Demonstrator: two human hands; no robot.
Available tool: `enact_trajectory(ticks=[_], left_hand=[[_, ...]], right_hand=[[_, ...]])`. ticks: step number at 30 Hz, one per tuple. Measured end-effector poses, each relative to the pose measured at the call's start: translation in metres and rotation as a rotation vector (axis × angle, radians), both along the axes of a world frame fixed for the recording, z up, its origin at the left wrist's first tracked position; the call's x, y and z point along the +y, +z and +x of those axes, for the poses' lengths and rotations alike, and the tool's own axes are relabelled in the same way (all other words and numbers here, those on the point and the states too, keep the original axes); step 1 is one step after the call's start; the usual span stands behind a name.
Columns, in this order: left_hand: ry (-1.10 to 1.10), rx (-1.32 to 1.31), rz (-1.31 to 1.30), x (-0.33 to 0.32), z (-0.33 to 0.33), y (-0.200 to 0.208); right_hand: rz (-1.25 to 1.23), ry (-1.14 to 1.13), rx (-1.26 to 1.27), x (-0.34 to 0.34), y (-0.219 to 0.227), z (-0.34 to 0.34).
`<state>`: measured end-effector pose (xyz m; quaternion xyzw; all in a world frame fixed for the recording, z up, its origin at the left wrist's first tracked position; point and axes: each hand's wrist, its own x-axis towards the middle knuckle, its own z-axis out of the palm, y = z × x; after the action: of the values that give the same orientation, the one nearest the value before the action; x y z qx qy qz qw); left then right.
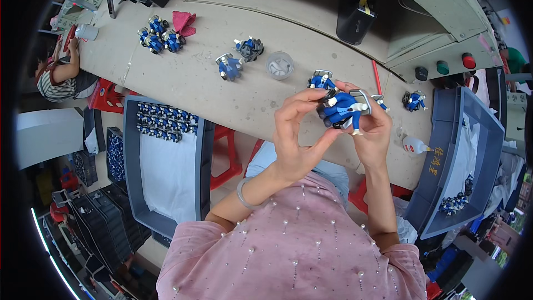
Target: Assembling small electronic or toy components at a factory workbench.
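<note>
Both hands hold one toy figurine (343, 109) above the bench, in front of my chest. It has a blue suit, pale hands and a grey frame like a chair back, with dark parts at its left. My left hand (298, 141) is closed on the left side, thumb and fingers pinching. My right hand (373, 138) grips the other side, its fingers partly hidden behind the toy. Just beyond the hands stands a similar figurine (321, 80); part of another shows behind my right fingers. Two more, a front one (229, 67) and a darker one (250, 48), stand left of a clear plastic cup (280, 65).
Several figurines (161, 35) cluster by a red cloth (184, 22). A grey crate (206, 155) with rows of figurines stands at left, another crate (420, 189) at right. Near my right arm lie a small white bottle (413, 145) and a red stick (377, 76). One figurine (414, 100) stands far right.
</note>
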<state>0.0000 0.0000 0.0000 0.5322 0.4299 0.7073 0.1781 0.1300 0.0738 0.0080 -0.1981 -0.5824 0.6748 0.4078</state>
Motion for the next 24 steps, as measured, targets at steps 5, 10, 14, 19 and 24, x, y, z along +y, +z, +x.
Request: enact_trajectory(ticks=[5, 10, 14, 19, 24], left_hand=[[-0.22, -0.522, -0.295, 0.002, -0.012, 0.017], [-0.289, -0.553, -0.25, 0.011, -0.045, 0.035], [-0.26, -0.554, -0.232, 0.015, -0.071, 0.055], [-0.241, -0.589, -0.188, 0.015, -0.11, 0.091], [-0.162, -0.455, -0.105, 0.013, -0.151, 0.135]], right_hand=[[0.198, -0.252, -0.128, -0.008, 0.024, -0.019], [0.22, -0.33, -0.057, -0.007, 0.046, -0.049], [0.258, -0.319, 0.012, -0.002, 0.064, -0.069], [0.226, -0.3, 0.096, -0.005, 0.077, -0.077], [0.11, -0.321, 0.017, -0.011, 0.072, -0.062]])
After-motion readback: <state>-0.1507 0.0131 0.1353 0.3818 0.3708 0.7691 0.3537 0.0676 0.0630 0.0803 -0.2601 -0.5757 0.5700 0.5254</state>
